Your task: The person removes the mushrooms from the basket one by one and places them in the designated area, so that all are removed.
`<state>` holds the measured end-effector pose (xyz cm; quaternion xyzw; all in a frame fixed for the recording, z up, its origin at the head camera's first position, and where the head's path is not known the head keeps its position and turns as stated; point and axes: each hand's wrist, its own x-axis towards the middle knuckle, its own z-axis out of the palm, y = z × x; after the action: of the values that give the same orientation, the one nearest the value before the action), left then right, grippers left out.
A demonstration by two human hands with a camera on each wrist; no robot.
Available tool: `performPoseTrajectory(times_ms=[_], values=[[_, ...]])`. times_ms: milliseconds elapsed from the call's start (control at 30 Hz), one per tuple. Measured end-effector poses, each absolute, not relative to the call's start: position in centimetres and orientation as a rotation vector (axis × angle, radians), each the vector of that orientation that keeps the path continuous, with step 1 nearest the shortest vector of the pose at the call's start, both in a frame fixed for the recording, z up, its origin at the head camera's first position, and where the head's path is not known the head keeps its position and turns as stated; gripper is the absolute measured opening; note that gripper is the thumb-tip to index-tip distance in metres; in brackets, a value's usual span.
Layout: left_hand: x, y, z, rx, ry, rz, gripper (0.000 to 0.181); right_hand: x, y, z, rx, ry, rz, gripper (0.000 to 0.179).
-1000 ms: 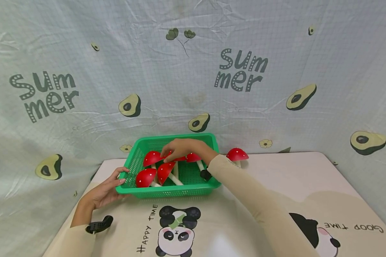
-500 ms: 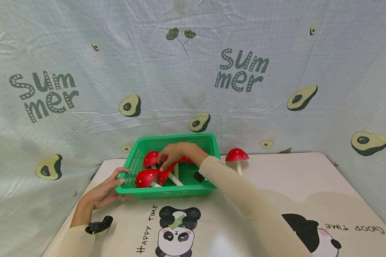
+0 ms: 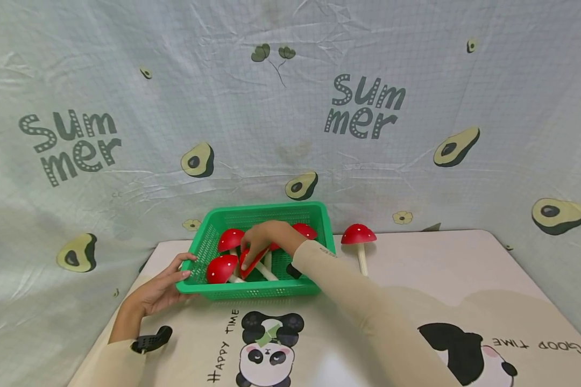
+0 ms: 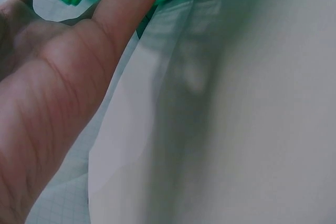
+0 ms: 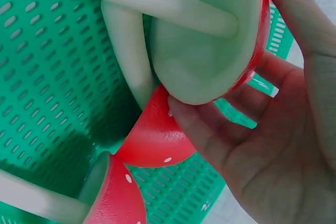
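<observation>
The right hand [image 3: 260, 239] is gripping a white-spotted red toadstool [image 5: 184, 61] by its cap, thumb and fingers curving round the rim; this toadstool is lying inside the green perforated plastic basket [image 3: 256, 286], its pale stem slanting toward the basket's near side; the left hand [image 3: 162, 285] is holding the basket at its left near corner, fingers hooking over the rim; a front-left toadstool [image 3: 221, 269] and a back-left toadstool [image 3: 231, 239] are lying beside the gripped one, while a back-right toadstool [image 3: 305, 231] is partly hiding behind the right forearm; outside, just right of the basket, a lone toadstool [image 3: 359, 235] is lying on the cream tablecloth [image 3: 339, 328]; a panda print [image 3: 266, 359] is showing in front of the basket; an avocado-patterned curtain [image 3: 252, 123] is hanging behind.
</observation>
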<state>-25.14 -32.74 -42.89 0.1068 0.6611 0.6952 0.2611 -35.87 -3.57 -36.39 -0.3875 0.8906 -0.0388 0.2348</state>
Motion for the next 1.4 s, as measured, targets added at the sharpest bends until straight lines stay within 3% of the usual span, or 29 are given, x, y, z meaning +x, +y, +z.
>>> performPoseTrajectory(times_ms=[367,500,900,1400], values=[[-25.1,-32.6,-42.8,0.3,1.803,1.876,0.034,-36.3,-3.6,-36.9,-1.086,2.348,-0.101,0.069],[-25.2,-32.6,-42.7,0.316,1.788,1.876,0.035,-36.5,-3.2,-36.7,-1.128,2.327,-0.141,0.064],[-25.5,-32.7,-42.9,0.332,1.767,1.887,0.034,-37.0,0.0,-33.3,-1.226,2.286,-0.444,0.054],[-25.3,-32.8,-42.9,0.294,1.786,1.889,0.034,-35.4,3.4,-30.6,-1.251,2.355,-0.603,0.057]])
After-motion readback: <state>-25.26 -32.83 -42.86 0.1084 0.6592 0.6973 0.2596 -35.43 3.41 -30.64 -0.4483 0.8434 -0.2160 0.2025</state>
